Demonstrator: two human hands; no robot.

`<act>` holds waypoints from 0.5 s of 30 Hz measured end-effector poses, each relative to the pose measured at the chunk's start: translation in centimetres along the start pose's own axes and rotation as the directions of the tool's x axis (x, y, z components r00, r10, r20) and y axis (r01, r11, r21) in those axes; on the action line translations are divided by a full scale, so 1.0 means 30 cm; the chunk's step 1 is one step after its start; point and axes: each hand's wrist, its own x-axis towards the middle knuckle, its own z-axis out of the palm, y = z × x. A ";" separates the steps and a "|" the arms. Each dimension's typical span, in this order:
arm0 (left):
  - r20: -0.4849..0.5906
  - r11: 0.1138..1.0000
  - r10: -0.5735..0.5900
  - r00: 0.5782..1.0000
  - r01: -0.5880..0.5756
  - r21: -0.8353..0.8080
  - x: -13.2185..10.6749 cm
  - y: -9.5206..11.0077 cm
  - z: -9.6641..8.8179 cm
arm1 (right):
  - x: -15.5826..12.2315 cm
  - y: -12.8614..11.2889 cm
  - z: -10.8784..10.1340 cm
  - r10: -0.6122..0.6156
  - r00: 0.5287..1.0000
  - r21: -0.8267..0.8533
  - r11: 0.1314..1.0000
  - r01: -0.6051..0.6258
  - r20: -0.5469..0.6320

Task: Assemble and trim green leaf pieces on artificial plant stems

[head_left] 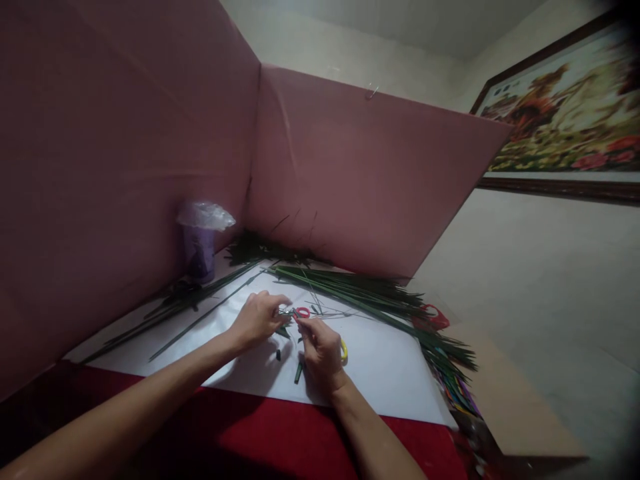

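My left hand [260, 316] is over the white sheet, its thumb and fingers curled together around something too small to make out. Beside it, my right hand [323, 350] is closed in a pinch, and what its fingertips hold cannot be made out. The two sets of fingertips nearly meet. Just beyond them is a red-handled tool [303, 312], perhaps scissors, with metal showing near the left fingers. A yellow ring-shaped handle [344, 351] shows partly behind my right hand. Short cut pieces of green leaf [299, 373] lie below the hands.
Long green leaf strips [350, 290] lie across the back and right of the white sheet [385, 373]; more strips [185, 303] lie left. A purple cup [199, 253] with clear plastic stands by the pink panels [340, 167]. Red cloth [260, 427] covers the front.
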 end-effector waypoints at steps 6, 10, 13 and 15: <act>-0.055 0.999 0.036 0.998 -0.038 -0.038 -0.023 -0.063 -0.094 | -0.004 0.006 -0.003 0.015 1.000 -0.027 1.000 -0.015 0.001; -0.009 0.998 0.009 1.000 -0.009 -0.062 -0.094 -0.127 -0.145 | -0.008 0.014 -0.001 0.018 1.000 0.005 1.000 -0.018 0.004; 0.006 0.994 -0.028 1.000 0.028 -0.107 -0.148 -0.162 -0.135 | -0.011 0.022 0.002 0.011 1.000 0.028 1.000 -0.011 -0.002; -0.016 0.989 -0.057 0.998 0.055 -0.134 -0.175 -0.175 -0.124 | -0.013 0.026 0.002 0.022 1.000 0.034 0.999 -0.022 0.001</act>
